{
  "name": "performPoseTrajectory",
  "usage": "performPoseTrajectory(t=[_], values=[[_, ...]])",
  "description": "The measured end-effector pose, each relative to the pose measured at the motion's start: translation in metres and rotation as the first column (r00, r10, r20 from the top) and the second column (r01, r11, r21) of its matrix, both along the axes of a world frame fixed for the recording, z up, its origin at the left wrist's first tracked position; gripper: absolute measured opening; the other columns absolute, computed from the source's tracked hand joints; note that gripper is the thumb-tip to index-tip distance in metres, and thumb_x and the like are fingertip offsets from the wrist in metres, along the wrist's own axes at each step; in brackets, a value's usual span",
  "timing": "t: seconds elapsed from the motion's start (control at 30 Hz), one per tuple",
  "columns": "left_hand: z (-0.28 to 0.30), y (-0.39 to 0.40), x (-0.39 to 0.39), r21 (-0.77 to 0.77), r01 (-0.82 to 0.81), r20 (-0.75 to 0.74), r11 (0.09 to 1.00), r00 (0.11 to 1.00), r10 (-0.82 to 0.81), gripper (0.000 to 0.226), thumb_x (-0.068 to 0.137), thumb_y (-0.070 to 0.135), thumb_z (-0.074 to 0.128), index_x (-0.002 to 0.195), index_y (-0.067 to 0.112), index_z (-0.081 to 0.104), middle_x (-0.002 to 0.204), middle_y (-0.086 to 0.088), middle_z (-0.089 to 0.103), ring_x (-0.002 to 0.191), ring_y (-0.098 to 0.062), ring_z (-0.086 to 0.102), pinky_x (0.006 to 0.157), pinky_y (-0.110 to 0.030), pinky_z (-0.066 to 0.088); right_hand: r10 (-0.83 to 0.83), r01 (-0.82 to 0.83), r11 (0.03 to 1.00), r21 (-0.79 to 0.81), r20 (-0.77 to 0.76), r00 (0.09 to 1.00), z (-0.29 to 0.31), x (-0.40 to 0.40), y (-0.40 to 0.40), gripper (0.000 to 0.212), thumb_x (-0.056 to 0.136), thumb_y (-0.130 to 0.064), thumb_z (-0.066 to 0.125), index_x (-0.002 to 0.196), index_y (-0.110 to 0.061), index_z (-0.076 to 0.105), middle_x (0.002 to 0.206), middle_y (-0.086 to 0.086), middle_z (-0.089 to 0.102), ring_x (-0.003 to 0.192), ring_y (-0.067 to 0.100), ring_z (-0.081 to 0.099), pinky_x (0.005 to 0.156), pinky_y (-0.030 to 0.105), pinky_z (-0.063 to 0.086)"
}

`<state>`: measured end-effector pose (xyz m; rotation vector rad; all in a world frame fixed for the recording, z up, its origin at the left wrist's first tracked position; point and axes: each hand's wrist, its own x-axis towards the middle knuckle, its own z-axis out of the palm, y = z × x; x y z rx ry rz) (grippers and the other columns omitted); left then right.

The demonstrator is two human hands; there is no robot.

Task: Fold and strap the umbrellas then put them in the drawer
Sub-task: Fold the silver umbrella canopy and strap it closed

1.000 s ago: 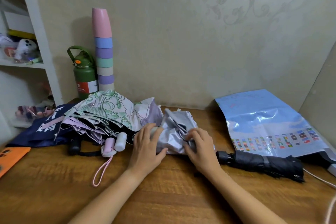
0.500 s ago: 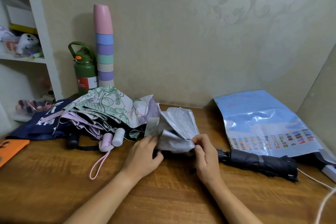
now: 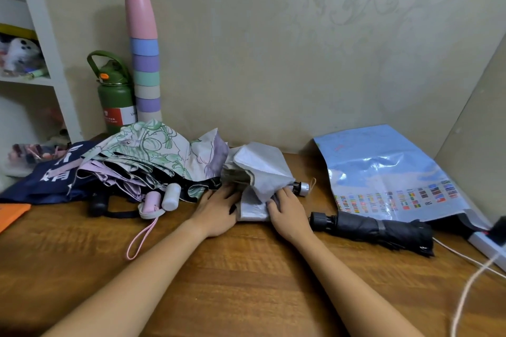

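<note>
A silver-grey umbrella lies loosely bunched at the middle of the wooden table, its small silver handle pointing right. My left hand grips the bundle from the left, fingertips tucked under the fabric. Against the right side of the bundle, my right hand pinches a fold of the fabric. A black umbrella, folded and strapped, rests just right of my right hand. To the left sits a heap of unfolded floral and lilac umbrellas with pink and white handles.
A green bottle and a stack of pastel cups stand against the wall. A navy bag lies far left by a white shelf. A blue plastic sheet, a power strip and cables occupy the right.
Both hands slid lower along the silver umbrella and drew its fabric closer together. Its silver handle now shows to the right. The view has shifted slightly.
</note>
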<state>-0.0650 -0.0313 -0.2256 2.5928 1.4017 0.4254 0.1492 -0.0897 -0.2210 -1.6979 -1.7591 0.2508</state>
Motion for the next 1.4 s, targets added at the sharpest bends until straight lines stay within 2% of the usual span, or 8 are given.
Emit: performPoseTrajectory(t=[0.17, 0.33, 0.5, 0.57, 0.7, 0.9, 1.2, 1.4], values=[[-0.003, 0.006, 0.003, -0.016, -0.005, -0.024, 1.000, 1.000, 0.005, 0.055, 0.106, 0.043, 0.038, 0.160, 0.037, 0.028, 0.170, 0.010, 0.018, 0.158, -0.014, 0.005, 0.127, -0.049, 0.009, 0.067, -0.069, 0.996, 0.055, 0.031, 0.997, -0.003, -0.001, -0.006, 0.051, 0.094, -0.068, 0.046, 0.134, -0.036, 0.050, 0.127, -0.012, 0.051, 0.121, 0.010, 0.048, 0.103, 0.042, 0.044], [-0.006, -0.002, -0.007, 0.039, -0.065, 0.378, 0.997, 0.925, 0.046, 0.040, 0.090, 0.005, 0.055, 0.124, 0.022, 0.068, 0.132, 0.002, 0.061, 0.121, -0.024, 0.059, 0.100, -0.037, 0.048, 0.277, -0.271, 0.961, -0.059, 0.140, 0.951, -0.005, 0.000, -0.025, 0.094, 0.078, -0.081, 0.061, 0.156, -0.041, 0.030, 0.155, -0.009, 0.037, 0.143, 0.013, 0.034, 0.120, 0.036, 0.029], [0.002, -0.025, -0.020, 0.084, -0.230, 0.625, 0.970, 0.770, 0.128, 0.039, 0.075, -0.012, 0.047, 0.079, 0.023, 0.064, 0.089, 0.011, 0.060, 0.087, -0.011, 0.058, 0.076, -0.032, 0.046, 0.282, -0.291, 0.940, 0.179, 0.075, 0.956, 0.002, -0.001, -0.036, 0.015, 0.091, -0.042, 0.066, 0.104, -0.035, 0.068, 0.108, -0.015, 0.070, 0.105, 0.005, 0.062, 0.089, 0.037, 0.053], [0.002, -0.034, -0.023, 0.159, -0.180, 0.631, 0.971, 0.775, 0.040, 0.031, 0.074, -0.002, 0.046, 0.074, 0.025, 0.061, 0.082, 0.015, 0.057, 0.082, -0.006, 0.056, 0.072, -0.030, 0.046, 0.272, -0.274, 0.943, 0.187, 0.034, 0.962, 0.004, -0.004, -0.042, 0.022, 0.097, -0.048, 0.058, 0.097, -0.031, 0.072, 0.101, -0.014, 0.071, 0.100, 0.002, 0.062, 0.085, 0.031, 0.052], [-0.001, -0.040, -0.020, 0.260, -0.022, 0.547, 0.965, 0.827, -0.128, 0.018, 0.083, 0.019, 0.047, 0.089, 0.021, 0.064, 0.090, 0.017, 0.056, 0.089, -0.002, 0.052, 0.077, -0.025, 0.043, 0.184, -0.175, 0.953, 0.246, -0.013, 0.983, 0.003, -0.005, -0.043, 0.039, 0.102, -0.050, 0.039, 0.096, -0.024, 0.068, 0.096, -0.004, 0.072, 0.090, 0.010, 0.064, 0.076, 0.033, 0.047], [-0.008, -0.042, -0.015, 0.115, 0.187, 0.174, 0.976, 0.963, -0.205, 0.049, 0.095, 0.053, 0.046, 0.139, 0.037, 0.060, 0.144, 0.018, 0.053, 0.135, -0.002, 0.043, 0.114, -0.025, 0.028, 0.167, -0.120, 0.919, 0.375, -0.096, 0.981, 0.005, 0.005, -0.028, 0.030, 0.108, -0.027, 0.044, 0.131, -0.020, 0.061, 0.127, -0.008, 0.059, 0.122, 0.000, 0.051, 0.103, 0.016, 0.038], [-0.009, -0.044, -0.015, 0.070, 0.183, 0.107, 0.981, 0.976, -0.190, 0.059, 0.091, 0.063, 0.044, 0.147, 0.043, 0.048, 0.154, 0.022, 0.037, 0.145, 0.000, 0.029, 0.121, -0.025, 0.015, -0.063, 0.091, 0.981, -0.171, 0.166, 0.984, 0.040, -0.001, 0.046, 0.043, 0.110, -0.040, 0.028, 0.145, -0.030, 0.049, 0.155, 0.005, 0.046, 0.143, 0.030, 0.037, 0.115, 0.053, 0.025], [-0.005, -0.044, -0.015, 0.005, 0.144, 0.121, 0.990, 0.982, -0.143, 0.053, 0.095, 0.063, 0.045, 0.146, 0.047, 0.045, 0.157, 0.023, 0.029, 0.147, -0.003, 0.023, 0.120, -0.026, 0.013, -0.037, 0.154, 0.937, -0.313, 0.348, 0.937, 0.024, -0.001, 0.056, 0.055, 0.107, -0.054, 0.023, 0.146, -0.026, 0.050, 0.160, 0.014, 0.040, 0.149, 0.036, 0.029, 0.121, 0.052, 0.012]])
